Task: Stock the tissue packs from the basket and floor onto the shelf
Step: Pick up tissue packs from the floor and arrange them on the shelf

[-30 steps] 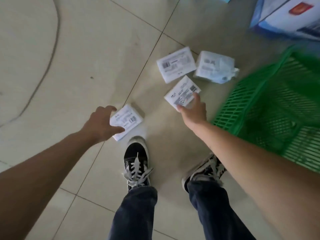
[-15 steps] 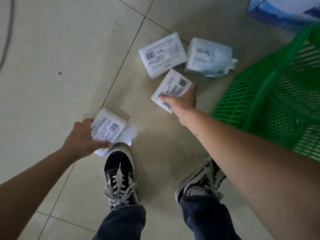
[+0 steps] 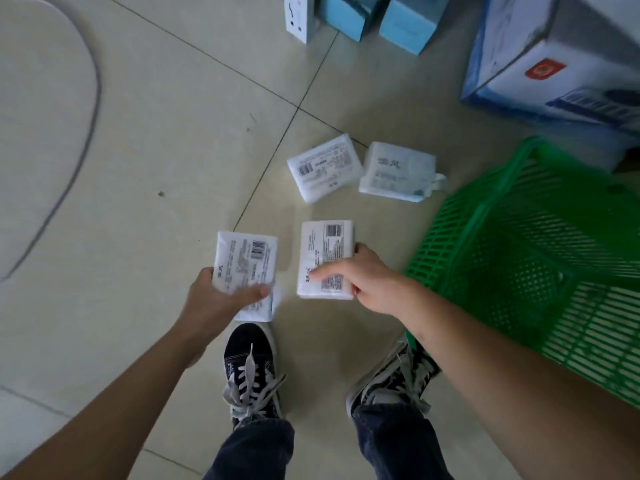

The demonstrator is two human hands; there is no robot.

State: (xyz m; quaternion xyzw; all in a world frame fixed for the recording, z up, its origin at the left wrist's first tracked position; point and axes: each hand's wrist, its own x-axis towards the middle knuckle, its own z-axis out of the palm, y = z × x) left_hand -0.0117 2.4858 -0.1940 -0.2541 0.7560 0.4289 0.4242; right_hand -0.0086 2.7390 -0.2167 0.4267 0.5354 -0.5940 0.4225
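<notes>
My left hand [image 3: 221,299] grips a white tissue pack [image 3: 246,261] with a barcode label, held above the floor over my left shoe. Another white tissue pack [image 3: 325,254] is held upright in my right hand [image 3: 367,282], thumb across its label. Two more tissue packs lie on the tiled floor ahead: one label-up [image 3: 322,171] and one wrapped in clear film [image 3: 398,171] beside it. A green plastic basket [image 3: 519,251] stands tilted at the right; I see no packs inside it.
A large blue and white carton [image 3: 554,64] stands at the back right. Two light blue boxes [image 3: 405,22] and a white box [image 3: 298,15] stand at the top. A grey cable [image 3: 86,109] curves across the floor at the left. My two shoes are below my hands.
Both hands have lifted their packs off the floor and drawn them back toward me. The view has tilted up, bringing in the boxes at the top.
</notes>
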